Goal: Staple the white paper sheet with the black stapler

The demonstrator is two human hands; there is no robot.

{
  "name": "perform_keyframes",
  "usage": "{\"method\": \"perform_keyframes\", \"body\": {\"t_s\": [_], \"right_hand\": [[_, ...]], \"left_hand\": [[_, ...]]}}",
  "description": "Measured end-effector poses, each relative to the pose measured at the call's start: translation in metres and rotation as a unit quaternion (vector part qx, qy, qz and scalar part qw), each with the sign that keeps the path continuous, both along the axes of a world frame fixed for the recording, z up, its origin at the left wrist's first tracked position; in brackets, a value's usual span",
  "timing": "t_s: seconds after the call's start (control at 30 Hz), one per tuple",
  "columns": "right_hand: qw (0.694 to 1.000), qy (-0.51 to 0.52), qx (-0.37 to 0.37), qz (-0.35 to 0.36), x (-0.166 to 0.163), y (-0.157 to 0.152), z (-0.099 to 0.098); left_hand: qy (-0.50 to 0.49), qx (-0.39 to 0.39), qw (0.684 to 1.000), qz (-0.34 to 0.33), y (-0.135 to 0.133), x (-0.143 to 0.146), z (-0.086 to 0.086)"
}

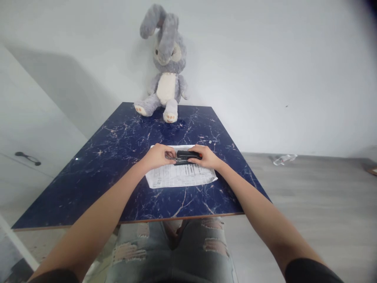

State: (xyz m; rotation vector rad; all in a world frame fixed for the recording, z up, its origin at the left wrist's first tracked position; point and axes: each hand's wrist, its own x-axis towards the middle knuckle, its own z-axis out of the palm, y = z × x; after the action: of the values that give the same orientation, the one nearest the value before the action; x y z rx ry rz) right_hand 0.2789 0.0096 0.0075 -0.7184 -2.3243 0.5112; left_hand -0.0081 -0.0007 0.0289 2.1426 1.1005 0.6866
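Observation:
A black stapler (186, 155) lies over a printed paper sheet (182, 177), its upper arm lifted slightly apart from the base, with a bit of metal showing between. My right hand (206, 156) is closed around the stapler's right end, fingers above and thumb below. At the stapler's left end, the fingers and thumb of my left hand (160, 155) are closed together against its tip. Whether a small piece sits between those left fingertips is too small to tell. The paper rests flat under both hands, its edges a little curled.
The blue marbled table (103, 188) has its front edge against my lap. A grey plush rabbit (166, 74) sits at the far edge by the wall. A tiny pale scrap (210, 142) lies behind the paper. Clear plastic packaging (285, 158) lies on the floor to the right.

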Motion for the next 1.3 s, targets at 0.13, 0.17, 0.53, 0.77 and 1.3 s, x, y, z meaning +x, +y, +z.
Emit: {"method": "perform_keyframes", "body": {"t_s": [0.13, 0.17, 0.53, 0.77, 1.3], "right_hand": [[1.000, 0.002, -0.002, -0.001, 0.000, 0.001, -0.001], [1.000, 0.001, -0.003, -0.003, 0.001, 0.001, -0.001], [1.000, -0.005, -0.017, -0.017, 0.005, 0.003, -0.002], [0.999, 0.006, -0.028, -0.017, 0.003, 0.001, 0.001], [0.997, 0.042, -0.054, 0.020, -0.002, 0.000, -0.003]], "left_hand": [[0.000, -0.007, 1.000, -0.008, 0.000, 0.000, -0.002], [0.001, -0.006, 1.000, -0.012, 0.000, 0.000, -0.002], [0.010, -0.066, 0.994, -0.090, 0.016, -0.039, 0.009], [-0.050, -0.073, 0.995, -0.044, 0.016, -0.027, -0.005], [0.136, 0.124, 0.982, 0.036, 0.010, 0.022, -0.020]]}}
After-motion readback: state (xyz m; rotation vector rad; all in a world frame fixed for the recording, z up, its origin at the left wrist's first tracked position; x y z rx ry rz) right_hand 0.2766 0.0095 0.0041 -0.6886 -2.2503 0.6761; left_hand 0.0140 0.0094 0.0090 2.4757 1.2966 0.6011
